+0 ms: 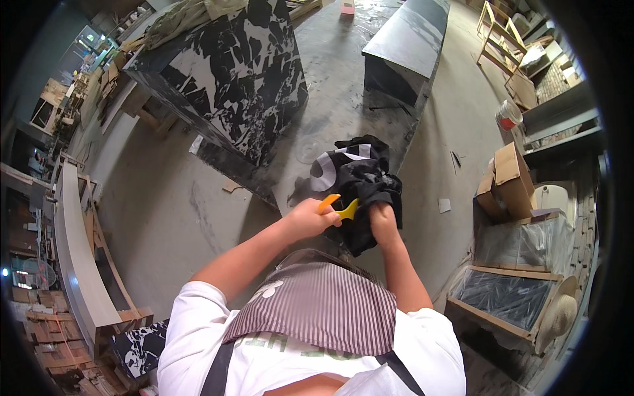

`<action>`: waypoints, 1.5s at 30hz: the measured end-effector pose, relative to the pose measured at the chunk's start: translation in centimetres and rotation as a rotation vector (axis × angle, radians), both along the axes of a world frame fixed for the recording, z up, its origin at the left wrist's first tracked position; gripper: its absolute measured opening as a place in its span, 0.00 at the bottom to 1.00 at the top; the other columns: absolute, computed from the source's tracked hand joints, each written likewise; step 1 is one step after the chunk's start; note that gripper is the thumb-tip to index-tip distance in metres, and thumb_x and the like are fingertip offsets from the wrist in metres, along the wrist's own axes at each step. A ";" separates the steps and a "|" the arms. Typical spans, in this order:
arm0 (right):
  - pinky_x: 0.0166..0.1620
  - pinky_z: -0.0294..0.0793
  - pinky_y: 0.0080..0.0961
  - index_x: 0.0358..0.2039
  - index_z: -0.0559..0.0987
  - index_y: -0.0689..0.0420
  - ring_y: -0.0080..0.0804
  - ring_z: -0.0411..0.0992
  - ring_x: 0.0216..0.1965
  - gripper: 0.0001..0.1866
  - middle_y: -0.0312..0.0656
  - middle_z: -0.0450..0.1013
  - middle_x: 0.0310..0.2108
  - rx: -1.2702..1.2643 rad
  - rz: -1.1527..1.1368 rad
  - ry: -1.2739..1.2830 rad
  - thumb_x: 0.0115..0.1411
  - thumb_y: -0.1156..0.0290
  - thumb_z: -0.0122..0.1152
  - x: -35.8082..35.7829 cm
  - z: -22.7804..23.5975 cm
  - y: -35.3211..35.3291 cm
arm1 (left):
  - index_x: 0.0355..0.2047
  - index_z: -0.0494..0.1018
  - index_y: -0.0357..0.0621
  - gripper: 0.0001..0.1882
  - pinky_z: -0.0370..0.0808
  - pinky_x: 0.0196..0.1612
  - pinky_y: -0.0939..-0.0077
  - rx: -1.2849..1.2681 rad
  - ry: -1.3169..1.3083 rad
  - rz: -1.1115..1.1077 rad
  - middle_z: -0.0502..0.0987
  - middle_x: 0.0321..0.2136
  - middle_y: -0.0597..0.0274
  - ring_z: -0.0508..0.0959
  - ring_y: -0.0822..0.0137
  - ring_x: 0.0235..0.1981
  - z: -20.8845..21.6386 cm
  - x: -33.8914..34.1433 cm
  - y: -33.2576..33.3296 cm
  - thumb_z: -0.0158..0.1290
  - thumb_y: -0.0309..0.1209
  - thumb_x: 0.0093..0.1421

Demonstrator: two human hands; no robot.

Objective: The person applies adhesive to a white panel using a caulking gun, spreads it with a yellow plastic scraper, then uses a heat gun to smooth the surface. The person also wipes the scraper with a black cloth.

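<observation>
My left hand is closed round a yellow-and-orange handled tool. One orange arm and one curved yellow arm stick out past the fingers; its exact kind cannot be told. Just right of it, a bunched black cloth with grey and white printed patches lies over the near end of the grey worktop. My right hand grips the near part of this cloth, its fingertips hidden in the folds. The yellow arm touches or overlaps the cloth's left edge.
A black-and-white marble-patterned block stands at the left of the worktop. A long dark slab box sits at its far right. Cardboard boxes, a bucket and a wood-framed crate stand to the right. A long curved panel is at left.
</observation>
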State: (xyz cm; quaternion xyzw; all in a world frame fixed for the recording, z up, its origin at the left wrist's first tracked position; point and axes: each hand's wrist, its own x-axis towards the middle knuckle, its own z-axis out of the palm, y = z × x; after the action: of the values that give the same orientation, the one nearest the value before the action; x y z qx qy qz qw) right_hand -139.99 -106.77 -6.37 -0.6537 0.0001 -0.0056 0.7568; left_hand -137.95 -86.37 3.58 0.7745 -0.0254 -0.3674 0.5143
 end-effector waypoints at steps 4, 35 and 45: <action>0.38 0.68 0.29 0.33 0.75 0.65 0.33 0.70 0.32 0.08 0.46 0.73 0.30 -0.399 -0.147 -0.354 0.63 0.75 0.48 1.2 1.5 3.1 | 0.28 0.77 0.39 0.11 0.72 0.26 0.66 0.151 -0.291 -0.181 0.76 0.18 0.55 0.75 0.64 0.19 -0.5 -0.1 -1.2 0.51 0.34 0.58; 0.48 0.74 0.34 0.50 0.74 0.65 0.40 0.74 0.42 0.19 0.48 0.76 0.44 -0.629 -0.229 -0.638 0.65 0.69 0.43 19.6 6.8 -5.3 | 0.39 0.75 0.39 0.15 0.55 0.14 0.83 -0.785 -0.317 0.474 0.64 0.13 0.71 0.61 0.80 0.11 7.6 -3.6 11.1 0.43 0.37 0.68; 0.53 0.67 0.26 0.50 0.73 0.66 0.31 0.71 0.48 0.16 0.44 0.73 0.48 -0.454 -0.024 -0.205 0.63 0.73 0.55 6.3 5.7 9.8 | 0.54 0.69 0.39 0.17 0.66 0.24 0.78 -0.384 -0.309 0.815 0.68 0.19 0.62 0.66 0.70 0.17 8.3 -6.9 26.5 0.45 0.31 0.67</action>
State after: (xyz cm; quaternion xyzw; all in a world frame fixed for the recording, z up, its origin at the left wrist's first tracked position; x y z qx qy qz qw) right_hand -133.68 -96.94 -0.64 -0.8030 -0.0703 -0.0809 0.5863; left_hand -144.84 -59.83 11.91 0.6580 0.1366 -0.0048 0.7406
